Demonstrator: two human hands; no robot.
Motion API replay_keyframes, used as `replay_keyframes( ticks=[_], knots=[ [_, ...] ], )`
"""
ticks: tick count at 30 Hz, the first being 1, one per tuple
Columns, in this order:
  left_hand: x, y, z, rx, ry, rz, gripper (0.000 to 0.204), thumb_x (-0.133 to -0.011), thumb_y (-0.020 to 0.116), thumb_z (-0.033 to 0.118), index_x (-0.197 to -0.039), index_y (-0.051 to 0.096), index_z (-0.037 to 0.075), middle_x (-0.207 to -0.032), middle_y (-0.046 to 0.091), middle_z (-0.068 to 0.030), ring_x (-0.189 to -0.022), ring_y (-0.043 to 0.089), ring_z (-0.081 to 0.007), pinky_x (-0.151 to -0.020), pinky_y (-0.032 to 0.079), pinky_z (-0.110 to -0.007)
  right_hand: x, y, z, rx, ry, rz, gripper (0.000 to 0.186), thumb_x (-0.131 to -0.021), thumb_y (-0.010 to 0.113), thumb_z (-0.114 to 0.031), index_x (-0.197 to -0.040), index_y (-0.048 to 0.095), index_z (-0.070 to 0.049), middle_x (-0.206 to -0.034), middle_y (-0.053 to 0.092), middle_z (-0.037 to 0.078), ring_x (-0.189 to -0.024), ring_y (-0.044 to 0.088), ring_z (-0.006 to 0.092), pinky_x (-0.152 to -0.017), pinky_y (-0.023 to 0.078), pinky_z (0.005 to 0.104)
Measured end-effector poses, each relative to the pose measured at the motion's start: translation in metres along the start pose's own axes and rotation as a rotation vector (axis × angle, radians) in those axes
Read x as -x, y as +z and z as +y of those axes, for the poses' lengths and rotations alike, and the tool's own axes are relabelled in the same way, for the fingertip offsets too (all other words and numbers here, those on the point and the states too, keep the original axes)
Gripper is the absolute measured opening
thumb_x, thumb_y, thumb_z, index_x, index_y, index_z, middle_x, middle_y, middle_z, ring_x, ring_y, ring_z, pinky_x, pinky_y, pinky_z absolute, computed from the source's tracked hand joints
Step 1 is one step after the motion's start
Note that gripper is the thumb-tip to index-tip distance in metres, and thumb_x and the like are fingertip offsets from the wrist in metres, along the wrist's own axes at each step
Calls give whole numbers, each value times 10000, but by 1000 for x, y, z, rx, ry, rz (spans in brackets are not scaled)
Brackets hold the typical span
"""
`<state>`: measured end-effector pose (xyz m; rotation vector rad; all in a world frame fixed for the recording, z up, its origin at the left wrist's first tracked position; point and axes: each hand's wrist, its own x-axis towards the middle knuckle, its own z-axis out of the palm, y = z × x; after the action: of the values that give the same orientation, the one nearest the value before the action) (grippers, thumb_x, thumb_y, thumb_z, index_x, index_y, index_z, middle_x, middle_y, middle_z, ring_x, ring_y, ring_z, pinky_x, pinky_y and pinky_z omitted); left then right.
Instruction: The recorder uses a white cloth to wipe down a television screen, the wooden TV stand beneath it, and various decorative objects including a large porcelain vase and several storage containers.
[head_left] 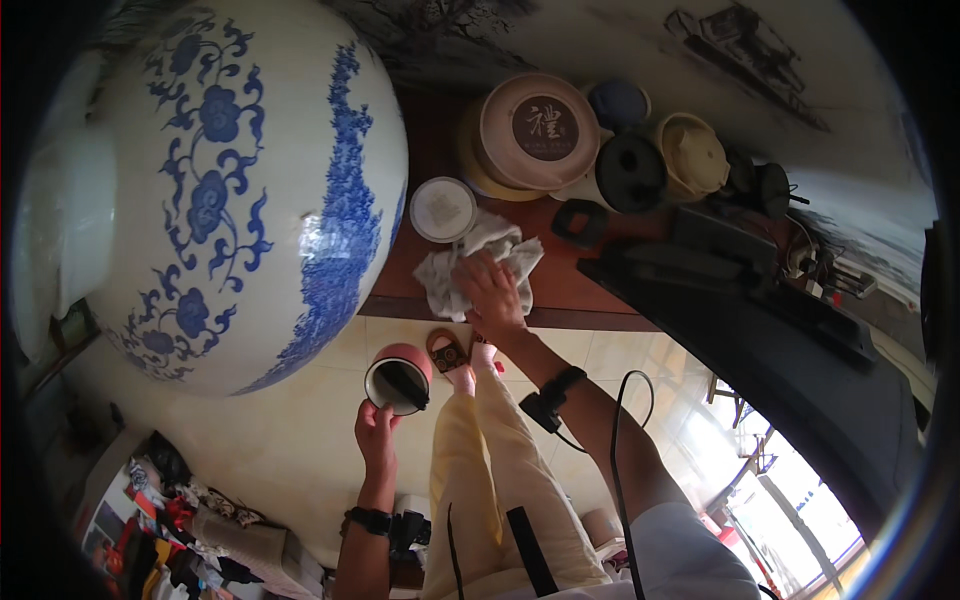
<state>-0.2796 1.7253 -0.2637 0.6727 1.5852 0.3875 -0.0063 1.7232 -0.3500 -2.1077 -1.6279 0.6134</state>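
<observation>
My left hand (376,432) grips a pink cup (414,356) with a white inside and a dark object in it, held out over the floor just short of the wooden cabinet top (620,310). My right hand (492,295) rests on a crumpled pale grey cloth (440,285) on the cabinet top near its front edge, its fingers slightly apart. A small round white lid or dish (442,208) lies just behind the cloth. To its right is a small dark square object (580,220).
A huge blue-and-white porcelain jar (260,200) fills the left. A pink round tin (495,120) and several pots (690,150) line the back. A large black object (760,370) juts in at right. Clutter (200,530) sits at lower left; my legs (480,470) stand below.
</observation>
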Motion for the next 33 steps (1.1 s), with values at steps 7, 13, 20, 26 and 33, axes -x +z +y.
replay_keyframes(
  ticks=[7,13,20,26,33],
  knots=[
    [14,-24,10,59,-15,72,151,-827,567,131,-930,528,27,-940,564,-28,-866,539,-105,-783,484,-282,73,-10,47,157,38,101,645,-615,647,-60,-1245,539,-147,-1437,336,115,-1346,281,311,-1040,250,524],
    [22,-35,-3,146,-7,38,179,-844,545,118,-982,529,5,-992,564,-48,-914,553,-126,-830,492,-295,47,-33,20,173,89,-57,828,-570,774,-212,-1335,462,-267,-1498,183,147,-1371,160,407,-1040,230,576],
    [33,-42,-10,223,2,68,210,-848,536,80,-1039,526,-10,-1026,559,-56,-954,554,-136,-853,489,-305,-42,64,-65,-36,-323,-270,766,-627,742,-282,-1333,449,-235,-1453,308,86,-1356,202,349,-1082,122,586],
    [32,-43,-9,239,58,72,289,-856,531,65,-1132,509,-19,-1088,564,-88,-997,561,-174,-875,481,-330,-69,107,-87,-210,-425,-169,439,-728,614,-178,-1165,601,-221,-1316,493,-50,-1291,351,211,-1097,162,513],
    [19,-29,17,230,78,-9,252,-856,532,62,-1094,516,-16,-1085,568,-82,-991,563,-170,-882,475,-335,-23,49,-30,21,-484,-67,512,-726,587,-122,-1225,553,-226,-1324,467,16,-1276,379,256,-1065,244,500]
  ],
)
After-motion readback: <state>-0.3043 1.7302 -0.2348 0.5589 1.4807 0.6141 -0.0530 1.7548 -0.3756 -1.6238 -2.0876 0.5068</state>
